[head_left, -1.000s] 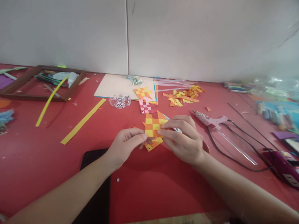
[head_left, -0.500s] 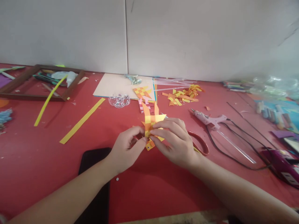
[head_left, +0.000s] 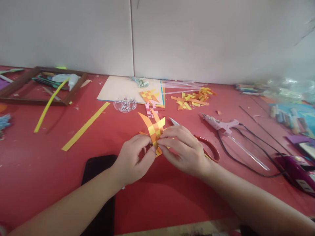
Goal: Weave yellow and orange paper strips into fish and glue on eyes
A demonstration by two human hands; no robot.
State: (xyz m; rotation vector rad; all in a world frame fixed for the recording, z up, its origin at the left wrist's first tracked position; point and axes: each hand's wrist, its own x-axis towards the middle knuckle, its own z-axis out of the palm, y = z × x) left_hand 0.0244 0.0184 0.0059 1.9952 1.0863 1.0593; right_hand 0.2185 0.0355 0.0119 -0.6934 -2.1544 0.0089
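Observation:
A woven paper fish (head_left: 154, 131) in orange and yellow checks is held up between both hands, its loose strip ends pointing away from me. My left hand (head_left: 135, 157) pinches its lower left side with thumb and forefinger. Closed on the right side is my right hand (head_left: 184, 150), whose fingertips press the paper near the fish's eye end. Under and beside that hand lie scissors (head_left: 209, 147) with red handles, the blade tip showing beyond the knuckles. Past the fish sit a pink woven paper fish (head_left: 151, 109) and another orange-yellow one (head_left: 149, 95).
A pink glue gun (head_left: 220, 124) with its cord lies right, near a purple device (head_left: 296, 173). Paper scraps (head_left: 193, 99), a clear case of googly eyes (head_left: 125, 105) and a wooden frame (head_left: 34, 102) are farther back. A yellow strip (head_left: 86, 126) and a black phone (head_left: 98, 196) lie left.
The woven fish has turned and tilted in my fingers, its strip ends now leaning left. Its eye end is more covered by my hands. Both hands keep hold of it.

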